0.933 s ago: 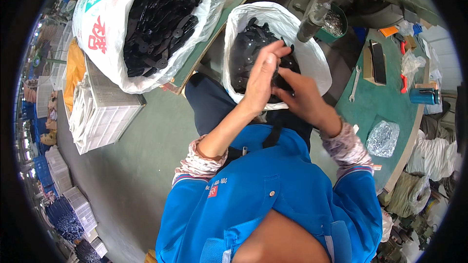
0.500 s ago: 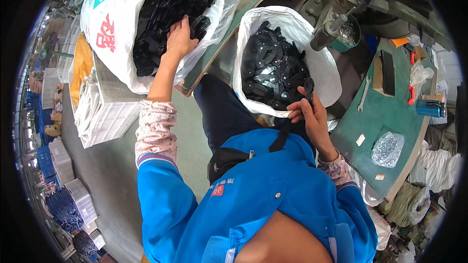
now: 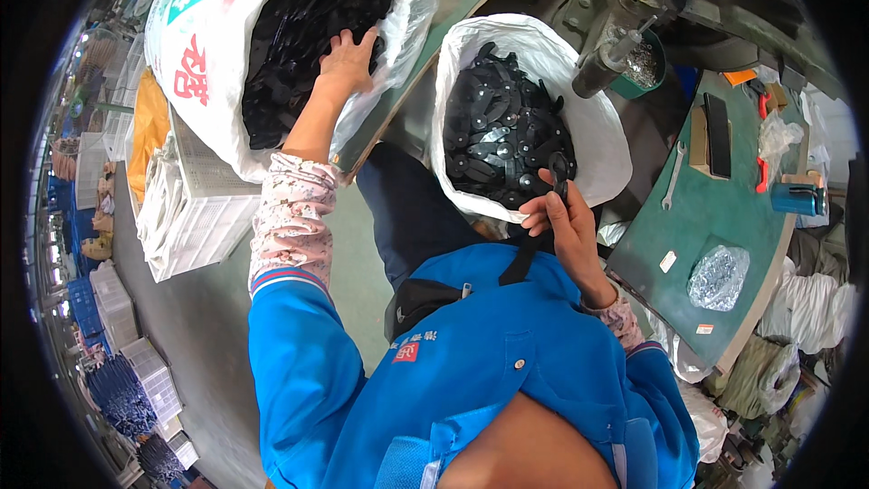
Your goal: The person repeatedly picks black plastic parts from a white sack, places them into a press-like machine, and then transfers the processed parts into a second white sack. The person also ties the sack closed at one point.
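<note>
My left hand (image 3: 348,63) reaches into the large white sack (image 3: 222,118) at the upper left, its fingers spread at the right side of a heap of flat black parts (image 3: 290,54). No part shows in its grasp, though the fingertips are partly hidden among them. At the near right rim of the second white sack (image 3: 593,118), my right hand (image 3: 570,222) pinches a small dark piece, a black part (image 3: 559,177) with a rounded end. Inside that sack lie many black parts (image 3: 507,122) with shiny round metal spots.
A machine with a dark cylinder (image 3: 597,71) stands beyond the right sack, next to a green container (image 3: 643,68) of small metal pieces. On the green table (image 3: 652,226) lie a wrench (image 3: 673,177), a phone-like black slab (image 3: 717,136) and a clear bag (image 3: 720,278). White crates (image 3: 195,208) stand at left.
My left hand has shifted slightly right within the heap, its fingers spreading wider. My right hand has moved a little left and down, with the black part still pinched.
</note>
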